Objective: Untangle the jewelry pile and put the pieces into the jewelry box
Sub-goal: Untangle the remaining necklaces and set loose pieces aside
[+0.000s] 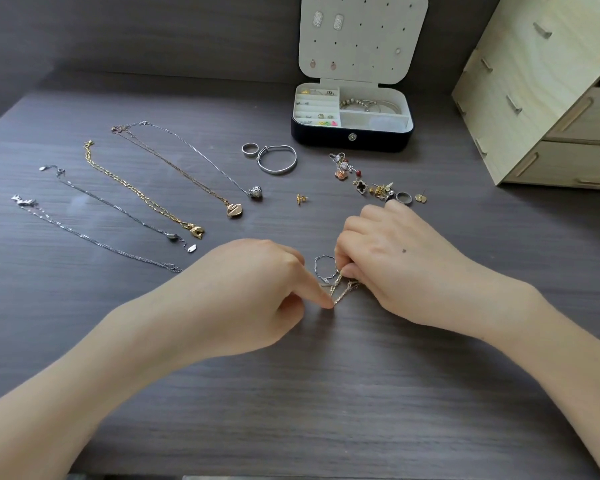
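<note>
Dark wood-grain table [326,393] fills the view, backed by a wall of the same tone. Just right of the jewelry box stands a pale wooden drawer unit [541,98]. The jewelry box [352,136] itself sits at the far side, lid [361,36] upright with a few earrings pinned to it, its compartments holding bracelets and small pieces.

Well in front of the box, both hands meet over the tangle of chains [340,289]. The left hand [250,292] pinches a strand low against the table between thumb and forefinger, the other fingers [291,306] curled under. The right hand [395,258] has its fingers [347,244] bunched and clamped on the upper part of the same tangle.

Left of the box and nearer the person, five necklaces [142,199] lie stretched out side by side, apart from each other. A silver bangle [278,172] lies just in front of the box's left corner, touching or nearly touching a ring [246,152]. A loose cluster of earrings [361,187] lies in front of the box, between it and the right hand, with one gold stud [302,199] apart to its left.
</note>
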`<state>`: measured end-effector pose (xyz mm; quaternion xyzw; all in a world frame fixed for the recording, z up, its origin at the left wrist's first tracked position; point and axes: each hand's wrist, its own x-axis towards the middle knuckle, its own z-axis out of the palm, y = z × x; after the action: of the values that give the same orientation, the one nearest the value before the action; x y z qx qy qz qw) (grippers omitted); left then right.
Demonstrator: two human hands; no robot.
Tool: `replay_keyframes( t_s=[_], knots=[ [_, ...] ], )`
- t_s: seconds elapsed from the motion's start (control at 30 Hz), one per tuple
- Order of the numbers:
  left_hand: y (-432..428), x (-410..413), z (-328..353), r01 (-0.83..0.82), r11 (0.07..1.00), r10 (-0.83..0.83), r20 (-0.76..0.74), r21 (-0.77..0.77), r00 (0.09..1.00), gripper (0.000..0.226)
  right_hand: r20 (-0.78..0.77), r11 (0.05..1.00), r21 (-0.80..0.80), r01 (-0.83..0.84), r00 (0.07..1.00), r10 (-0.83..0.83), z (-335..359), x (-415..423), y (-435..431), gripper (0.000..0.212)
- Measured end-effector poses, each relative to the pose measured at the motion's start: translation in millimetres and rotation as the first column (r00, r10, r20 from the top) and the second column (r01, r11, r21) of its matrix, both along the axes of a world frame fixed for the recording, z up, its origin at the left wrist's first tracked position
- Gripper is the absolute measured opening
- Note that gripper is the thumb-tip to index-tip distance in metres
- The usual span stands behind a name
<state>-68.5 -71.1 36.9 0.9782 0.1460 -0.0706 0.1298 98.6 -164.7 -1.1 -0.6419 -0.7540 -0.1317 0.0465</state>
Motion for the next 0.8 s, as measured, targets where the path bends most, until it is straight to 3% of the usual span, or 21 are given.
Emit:
replay_keyframes(
  t_s=[0.3, 0.47, 0.57, 0.67, 0.8],
  knots=[
    [1, -3, -3, 0.039, 0.993, -0.033, 0.05, -0.113, 0.998, 0.044, 0.06, 0.994, 0.037, 0.104, 0.993, -0.106, 1, 7, 0, 0.01],
    [5, -5, -2, 0.016, 0.958, 0.014, 0.101, -0.287, 0.995, 0.034, -0.055, 0.995, 0.05, 0.087, 0.995, -0.085, 7, 5, -1, 0.011],
    [8, -5, 1, -0.01, 0.937, 0.062, 0.138, -0.35, 0.989, 0.014, -0.122, 0.993, 0.083, 0.081, 0.99, -0.071, 11, 5, -2, 0.011],
    [7, -1, -4, -0.122, 0.96, 0.176, 0.205, -0.251, 0.963, 0.016, -0.213, 0.995, 0.062, 0.075, 0.975, -0.06, 15, 4, -2, 0.022],
    [-9, 10, -15, -0.193, 0.969, 0.224, 0.225, -0.152, 0.948, 0.023, -0.303, 0.997, -0.044, 0.058, 0.951, -0.068, 16, 2, -3, 0.018]
  ],
)
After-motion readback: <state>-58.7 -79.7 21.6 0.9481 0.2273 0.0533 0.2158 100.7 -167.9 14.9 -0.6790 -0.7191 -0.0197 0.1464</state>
